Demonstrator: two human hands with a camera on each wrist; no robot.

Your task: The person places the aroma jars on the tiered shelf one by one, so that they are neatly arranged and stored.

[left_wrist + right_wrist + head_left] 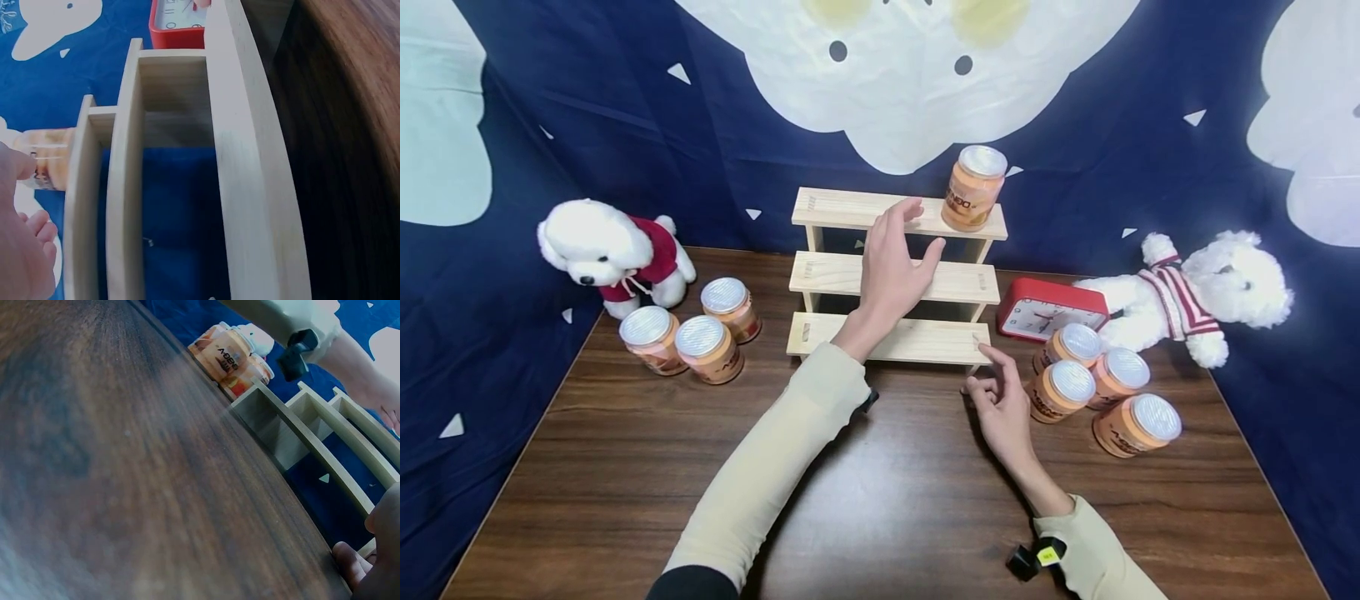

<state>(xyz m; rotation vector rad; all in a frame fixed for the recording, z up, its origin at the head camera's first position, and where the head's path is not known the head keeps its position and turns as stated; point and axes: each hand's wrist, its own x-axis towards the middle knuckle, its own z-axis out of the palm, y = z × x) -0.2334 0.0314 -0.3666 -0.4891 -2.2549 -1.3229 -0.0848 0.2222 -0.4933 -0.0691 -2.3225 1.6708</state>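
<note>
A three-step wooden display shelf (895, 337) stands at the back middle of the table. On the right end of its top step is an orange jar (967, 200) with a silvery lid. My left hand (893, 265) is over the steps, fingers extended and thumb spread, a gap left of that jar. The left wrist view shows the jar (53, 159) beyond the fingers. At the right end of the bottom step, my right hand (1006, 412) grips the shelf's corner between index finger and thumb. In the right wrist view its fingers (351, 562) are around the shelf end.
To the left, several jars (709, 350) stand in front of a white toy dog (598, 242). On the right, several more jars (1070, 383) cluster before a red clock (1052, 308) and another toy dog (1180, 292) lying down. A dark blue cloth (715, 158) hangs behind the table.
</note>
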